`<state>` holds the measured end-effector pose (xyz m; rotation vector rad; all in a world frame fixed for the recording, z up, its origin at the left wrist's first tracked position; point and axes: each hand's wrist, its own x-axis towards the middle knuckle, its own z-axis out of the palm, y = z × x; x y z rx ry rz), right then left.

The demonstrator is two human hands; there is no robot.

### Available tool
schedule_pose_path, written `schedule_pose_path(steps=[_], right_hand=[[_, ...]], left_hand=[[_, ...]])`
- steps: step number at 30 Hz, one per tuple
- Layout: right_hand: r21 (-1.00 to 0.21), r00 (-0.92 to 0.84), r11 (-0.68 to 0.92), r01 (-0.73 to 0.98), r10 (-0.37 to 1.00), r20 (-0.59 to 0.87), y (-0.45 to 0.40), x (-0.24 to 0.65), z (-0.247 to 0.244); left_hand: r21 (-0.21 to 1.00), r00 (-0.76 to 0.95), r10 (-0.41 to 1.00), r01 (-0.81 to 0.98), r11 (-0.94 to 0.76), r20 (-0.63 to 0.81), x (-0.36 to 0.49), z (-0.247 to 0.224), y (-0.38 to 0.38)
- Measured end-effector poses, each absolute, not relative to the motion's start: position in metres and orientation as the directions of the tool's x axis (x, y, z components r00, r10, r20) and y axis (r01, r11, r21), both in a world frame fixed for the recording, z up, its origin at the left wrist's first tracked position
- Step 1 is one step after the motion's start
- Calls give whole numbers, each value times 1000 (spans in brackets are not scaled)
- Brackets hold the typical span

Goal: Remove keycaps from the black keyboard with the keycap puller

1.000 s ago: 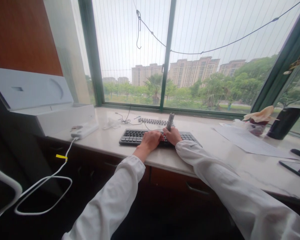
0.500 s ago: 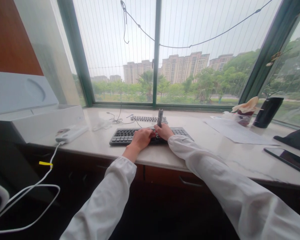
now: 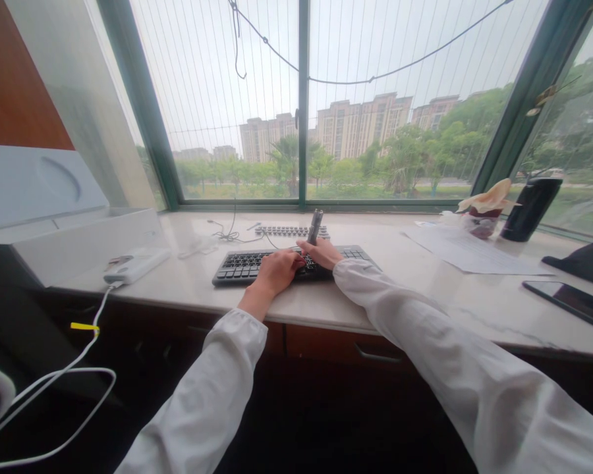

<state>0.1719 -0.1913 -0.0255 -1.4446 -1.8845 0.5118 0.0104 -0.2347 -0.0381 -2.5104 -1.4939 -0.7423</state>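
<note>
A black keyboard (image 3: 242,264) lies on the pale stone counter (image 3: 188,289). Over its middle, my right hand (image 3: 325,254) is closed round a dark, upright tool (image 3: 315,226), whose top leans slightly right and whose lower end is hidden by the fingers. Just left of it, my left hand (image 3: 277,271) rests on the keys, fingers bent together near the tool's lower end; what they pinch, if anything, is too small to make out. Behind the keyboard are several loose keycaps (image 3: 289,231) in rows.
Thin cable (image 3: 227,235) coils at the back left. A white power bank (image 3: 136,265) and an open white box (image 3: 93,247) stand left. To the right are paper (image 3: 474,253), a red cup (image 3: 483,222), a black bottle (image 3: 531,209) and a phone (image 3: 573,303).
The view has shifted slightly. The tool in my right hand now tilts a little to the right, where before it stood nearly straight. Both hands remain together over the keyboard.
</note>
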Motion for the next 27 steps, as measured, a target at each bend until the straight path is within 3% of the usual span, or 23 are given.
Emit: schedule_pose_path(steps=[4, 11, 17, 21, 27], right_hand=[[-739, -222, 291, 608, 956, 194, -190, 176, -21], [-865, -185, 163, 475, 979, 82, -188, 179, -21], [-883, -250, 241, 402, 957, 147, -190, 174, -26], [-898, -191, 252, 360, 962, 194, -192, 169, -31], [-762, -152, 382, 523, 921, 358, -195, 163, -31]], left_hand=[[131, 395, 786, 852, -507, 476, 10, -39, -234], [140, 386, 805, 860, -491, 451, 12, -38, -235], [116, 378, 814, 875, -470, 441, 12, -36, -237], [119, 396, 791, 858, -500, 467, 11, -38, -236], [151, 378, 813, 862, -483, 443, 11, -36, -239]])
